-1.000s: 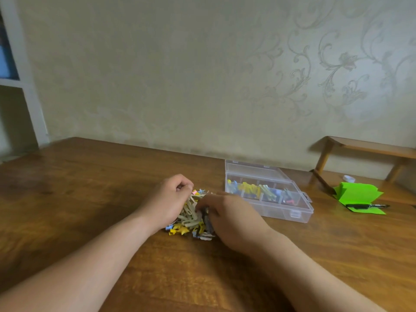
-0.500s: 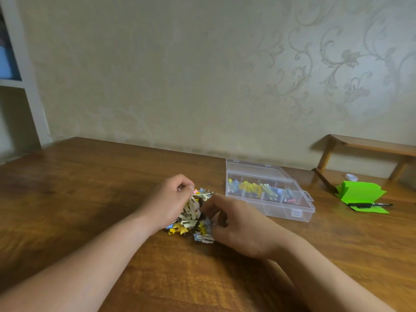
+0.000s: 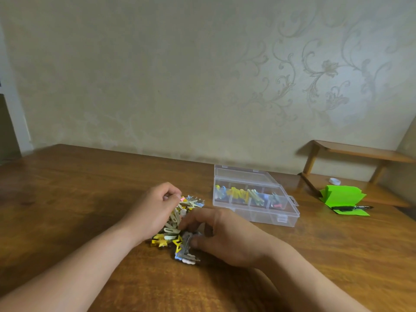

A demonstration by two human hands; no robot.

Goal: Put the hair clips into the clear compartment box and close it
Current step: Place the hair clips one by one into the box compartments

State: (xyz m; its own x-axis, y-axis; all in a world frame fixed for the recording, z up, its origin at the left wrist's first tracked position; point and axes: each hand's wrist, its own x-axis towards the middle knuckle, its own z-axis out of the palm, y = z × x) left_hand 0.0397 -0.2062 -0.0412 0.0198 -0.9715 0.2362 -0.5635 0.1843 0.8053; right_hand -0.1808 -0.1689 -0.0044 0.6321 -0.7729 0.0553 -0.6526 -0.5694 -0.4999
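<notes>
The clips (image 3: 177, 221) lie in a loose heap on the table (image 3: 67, 188), low in the middle of the frame. They are small and mixed in colour. Cream and pale green bars sit in the centre of the heap, yellow star shapes at its lower left, grey and light blue pieces at its lower right, and a pink one shows at the top.

The left grip (image 3: 155, 210) lies against the left side of the heap. Its fingers are curled, with the tips at the heap's upper edge beside the pink clip, and I cannot tell whether they hold one. The right grip (image 3: 225, 235) arches over the right side of the heap with its thumb against a grey clip. Whether it has hold of that clip is not clear either.

The box (image 3: 265, 218) stands just right of the heap, right of centre in the frame. It is clear plastic, and its lid (image 3: 243, 174) is open and laid back toward the wall. The rear row of compartments holds sorted clips: blue, yellow, pale green with blue, then grey with a bit of pink.

At the right edge of the frame a green paper (image 3: 342, 197) lies under a black pen (image 3: 351, 207), below a small wooden shelf (image 3: 360, 152).
</notes>
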